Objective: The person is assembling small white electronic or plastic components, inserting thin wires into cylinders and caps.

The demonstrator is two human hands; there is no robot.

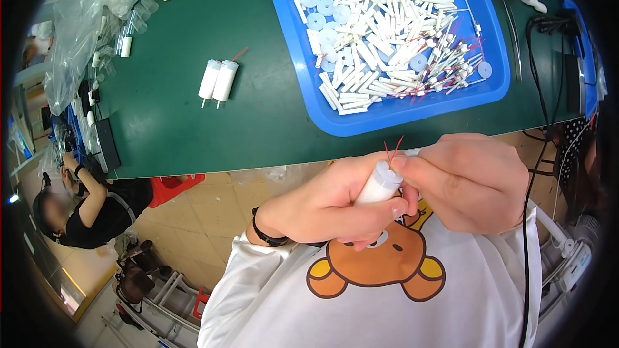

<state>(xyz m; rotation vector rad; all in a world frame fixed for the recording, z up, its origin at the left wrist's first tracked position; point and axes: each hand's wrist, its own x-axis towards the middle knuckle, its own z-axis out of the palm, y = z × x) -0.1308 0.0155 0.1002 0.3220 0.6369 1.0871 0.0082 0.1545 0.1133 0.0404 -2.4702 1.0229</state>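
My left hand (pixel 322 200) is wrapped round a white plastic cylinder (pixel 377 188) with a translucent cap, held tilted just off the table's front edge. Two thin red wires (pixel 392 153) stick up at the cylinder's capped end. There my right hand (pixel 474 180) is closed in a pinch at the base of the wires; its fingertips partly hide what lies between them. On the table to the left, two similar white cylinders (pixel 218 84) lie side by side, with metal pins at their near ends and a red wire at the far end.
A blue tray (pixel 308 93) holds many white tubes, translucent discs and red-wired metal parts. Clear plastic bags (pixel 77 45) and capped tubes line the left side of the green table (pixel 193 142). Black cables (pixel 538 58) hang at right. Another person (pixel 90 209) sits at far left.
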